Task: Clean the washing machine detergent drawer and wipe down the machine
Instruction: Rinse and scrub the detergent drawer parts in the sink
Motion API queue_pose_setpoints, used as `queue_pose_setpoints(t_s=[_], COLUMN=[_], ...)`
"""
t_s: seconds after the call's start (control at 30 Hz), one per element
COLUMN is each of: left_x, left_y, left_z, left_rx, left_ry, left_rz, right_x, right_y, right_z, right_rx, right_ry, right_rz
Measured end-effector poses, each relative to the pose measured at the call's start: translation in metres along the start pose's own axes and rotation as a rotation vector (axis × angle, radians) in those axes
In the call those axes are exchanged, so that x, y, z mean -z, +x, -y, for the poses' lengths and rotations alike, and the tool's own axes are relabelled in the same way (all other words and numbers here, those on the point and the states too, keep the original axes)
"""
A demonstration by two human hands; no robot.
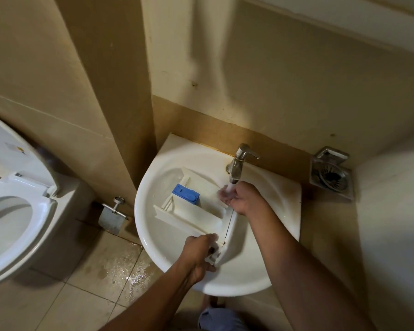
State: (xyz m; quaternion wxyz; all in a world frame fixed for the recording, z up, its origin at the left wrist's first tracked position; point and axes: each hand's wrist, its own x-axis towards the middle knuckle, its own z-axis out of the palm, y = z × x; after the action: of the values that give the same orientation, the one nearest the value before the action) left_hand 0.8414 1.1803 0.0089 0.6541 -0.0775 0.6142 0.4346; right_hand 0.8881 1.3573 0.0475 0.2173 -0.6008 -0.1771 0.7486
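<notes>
The white detergent drawer [196, 217] lies in the white sink [249, 271], with a blue insert [185, 195] in one of its compartments. My left hand [201, 253] grips the drawer's front panel at the near end. My right hand [240, 197] is cupped under the running water from the chrome tap [238, 163], fingers loosely curled and holding nothing. No washing machine is in view.
A toilet [14, 211] with its lid up stands at the left. A metal paper holder [112, 217] hangs on the wall between toilet and sink. A metal soap dish [330, 174] sits on the ledge at the right. The floor tiles [120, 268] below are wet.
</notes>
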Motion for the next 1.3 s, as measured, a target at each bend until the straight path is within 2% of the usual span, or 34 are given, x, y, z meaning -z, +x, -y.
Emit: queue_pose_setpoints(t_s=[0.13, 0.23, 0.3, 0.37, 0.47, 0.53, 0.57, 0.63, 0.7, 0.73, 0.8, 0.93, 1.07, 1.13, 1.17, 1.23, 1.3], left_x=[-0.004, -0.002, 0.002, 0.005, 0.008, 0.009, 0.009, 0.01, 0.011, 0.012, 0.013, 0.019, 0.033, 0.035, 0.035, 0.033, 0.032], left_y=[0.001, 0.002, 0.003, 0.003, 0.006, 0.01, 0.012, 0.015, 0.018, 0.02, 0.021, 0.019, 0.021, 0.022, 0.022, 0.024, 0.024], left_z=[0.004, 0.004, 0.002, -0.001, -0.005, -0.007, -0.008, -0.011, -0.014, -0.015, -0.016, -0.018, -0.025, -0.028, -0.029, -0.031, -0.031], left_rx=[0.062, 0.083, 0.081, 0.074, 0.037, 0.026, 0.026, 0.002, -0.031, -0.047, -0.078, -0.148, -0.179, -0.157, -0.142, -0.115, -0.106], left_ry=[-0.082, -0.113, -0.093, -0.018, 0.042, -0.036, -0.1, -0.207, -0.265, -0.294, -0.353, -0.4, -0.402, -0.394, -0.387, -0.371, -0.358], left_rz=[0.062, 0.095, 0.121, 0.131, 0.102, 0.086, 0.078, 0.037, -0.027, -0.063, -0.104, -0.165, -0.202, -0.204, -0.208, -0.209, -0.199], right_x=[-0.005, 0.003, 0.012, 0.012, -0.01, -0.025, -0.028, -0.026, -0.02, -0.015, -0.006, -0.007, -0.01, -0.004, -0.002, 0.004, 0.012], right_y=[-0.001, -0.004, -0.012, -0.024, -0.042, -0.04, -0.038, -0.034, -0.031, -0.03, -0.022, -0.013, -0.012, -0.02, -0.027, -0.043, -0.049], right_z=[0.003, 0.009, 0.013, 0.01, -0.015, -0.03, -0.031, -0.022, -0.009, -0.006, 0.001, 0.004, -0.003, -0.006, -0.01, -0.022, -0.038], right_rx=[-0.049, -0.117, -0.13, -0.112, -0.028, 0.151, 0.229, 0.343, 0.111, 0.061, -0.026, -0.016, -0.045, -0.028, -0.016, 0.113, 0.464], right_ry=[0.278, 0.13, -0.127, -0.487, -1.303, -1.618, -1.644, -1.509, -0.718, -0.403, 0.047, 0.277, 0.346, 0.228, 0.064, -0.534, -1.144], right_rz=[-0.023, 0.07, 0.189, 0.301, 0.44, 0.37, 0.263, 0.083, -0.028, -0.015, -0.042, -0.043, 0.023, 0.104, 0.149, 0.24, 0.205])
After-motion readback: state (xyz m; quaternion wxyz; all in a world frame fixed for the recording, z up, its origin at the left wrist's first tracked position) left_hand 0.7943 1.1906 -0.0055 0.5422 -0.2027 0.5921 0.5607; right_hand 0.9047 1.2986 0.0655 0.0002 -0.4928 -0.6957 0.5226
